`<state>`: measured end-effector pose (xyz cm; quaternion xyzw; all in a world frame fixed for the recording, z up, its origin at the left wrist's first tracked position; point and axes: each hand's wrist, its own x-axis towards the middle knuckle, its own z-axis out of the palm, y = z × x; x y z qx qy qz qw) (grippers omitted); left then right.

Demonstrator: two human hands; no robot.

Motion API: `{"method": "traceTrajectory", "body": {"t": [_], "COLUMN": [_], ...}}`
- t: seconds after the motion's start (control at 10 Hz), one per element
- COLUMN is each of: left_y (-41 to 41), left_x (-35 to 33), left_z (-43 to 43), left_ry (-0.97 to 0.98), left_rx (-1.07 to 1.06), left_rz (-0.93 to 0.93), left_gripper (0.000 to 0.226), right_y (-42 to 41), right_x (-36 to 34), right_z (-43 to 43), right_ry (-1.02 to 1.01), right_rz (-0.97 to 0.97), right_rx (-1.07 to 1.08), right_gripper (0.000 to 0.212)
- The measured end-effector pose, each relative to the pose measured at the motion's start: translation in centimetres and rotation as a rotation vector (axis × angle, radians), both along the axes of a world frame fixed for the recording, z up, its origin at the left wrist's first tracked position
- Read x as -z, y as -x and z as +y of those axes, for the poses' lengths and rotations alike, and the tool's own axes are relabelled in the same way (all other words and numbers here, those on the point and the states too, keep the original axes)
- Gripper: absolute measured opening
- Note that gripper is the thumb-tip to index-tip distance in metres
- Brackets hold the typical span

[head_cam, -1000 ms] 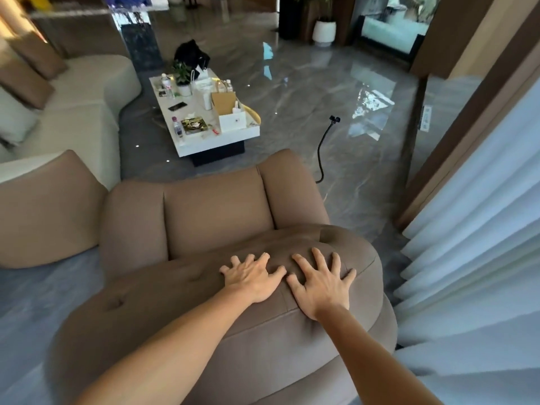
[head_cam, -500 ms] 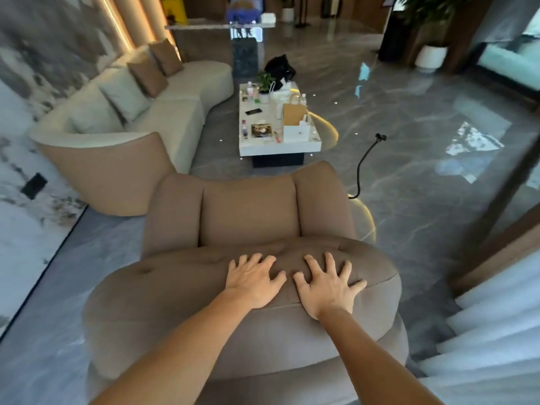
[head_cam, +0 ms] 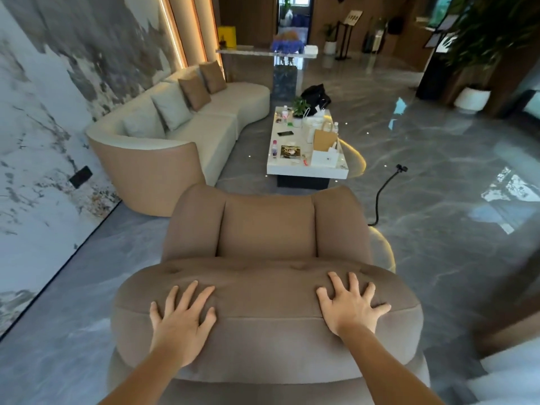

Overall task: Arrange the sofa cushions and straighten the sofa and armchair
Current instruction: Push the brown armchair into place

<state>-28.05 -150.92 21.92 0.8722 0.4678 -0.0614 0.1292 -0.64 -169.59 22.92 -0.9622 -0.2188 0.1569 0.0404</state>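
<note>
A brown armchair (head_cam: 267, 229) stands right in front of me, seen from behind, its seat facing the coffee table. My left hand (head_cam: 182, 317) lies flat on the left part of its padded backrest top, fingers spread. My right hand (head_cam: 349, 306) presses flat on the right part, fingers spread too. Neither hand grips anything. A cream curved sofa (head_cam: 210, 133) with a tan end runs along the left wall. On it lean two grey cushions (head_cam: 171, 108) and two tan cushions (head_cam: 194, 89), all upright against the backrest.
A white coffee table (head_cam: 306, 168) cluttered with bags, bottles and a plant stands just beyond the armchair. A black cable (head_cam: 382, 191) curls on the glossy grey floor to the right. White curtain (head_cam: 508, 375) at lower right; marble wall on the left.
My hands have slid apart along the backrest top, from side by side to the two ends. The armchair has turned and now faces the table squarely; my view swung left.
</note>
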Motion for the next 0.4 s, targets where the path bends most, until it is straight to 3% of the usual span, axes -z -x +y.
{"method": "traceTrajectory", "body": {"t": [0.2,0.4], "left_y": [-0.6,-0.7], "left_x": [-5.2,-12.5], "left_z": [1.7,3.1], "left_ry": [0.144,0.248], "left_rx": [0.023,0.108], "left_rz": [0.078,0.055], "left_gripper": [0.053,0.048], "right_y": [1.4,2.6], "right_x": [-4.5,-10.5], "right_z": [1.3,3.6], "right_ry": [0.068,0.163], "right_rz": [0.161,0.278], "right_rx": [-0.018,-0.187], "right_gripper": [0.056,0.063]}}
